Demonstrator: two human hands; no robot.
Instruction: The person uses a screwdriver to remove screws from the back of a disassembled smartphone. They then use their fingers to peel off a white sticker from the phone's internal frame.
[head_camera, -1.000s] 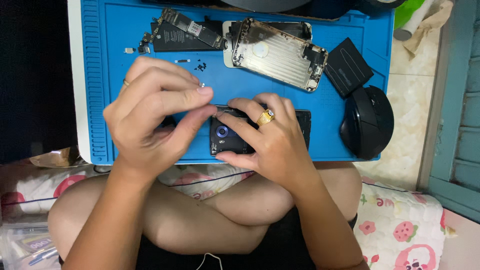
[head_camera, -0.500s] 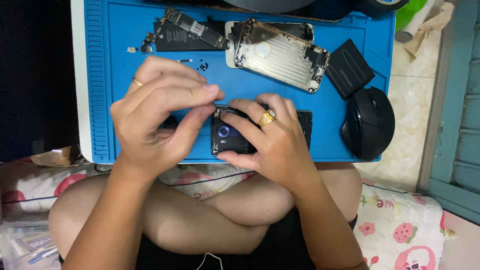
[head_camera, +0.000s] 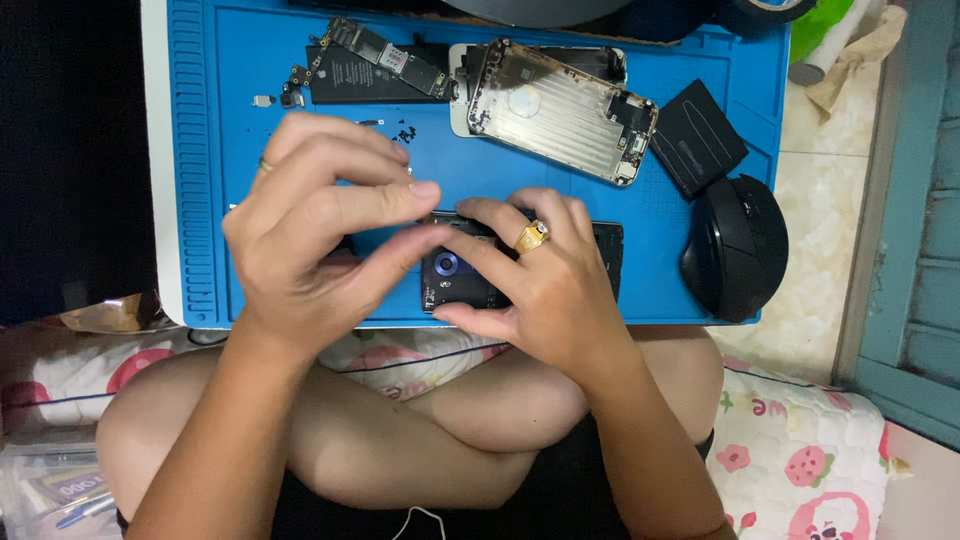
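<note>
A dark opened phone (head_camera: 470, 280) with a blue ring at its middle lies on the near edge of the blue work mat (head_camera: 200, 150). The right hand (head_camera: 545, 290) rests on it, fingers curled over its top, thumb along its lower edge. The left hand (head_camera: 320, 230) hovers above its left end, thumb and forefinger pressed together; whether they pinch anything cannot be told. Farther back lie a silver phone shell (head_camera: 560, 110) and a circuit board (head_camera: 385, 60); a black mouse (head_camera: 735, 250) sits right
</note>
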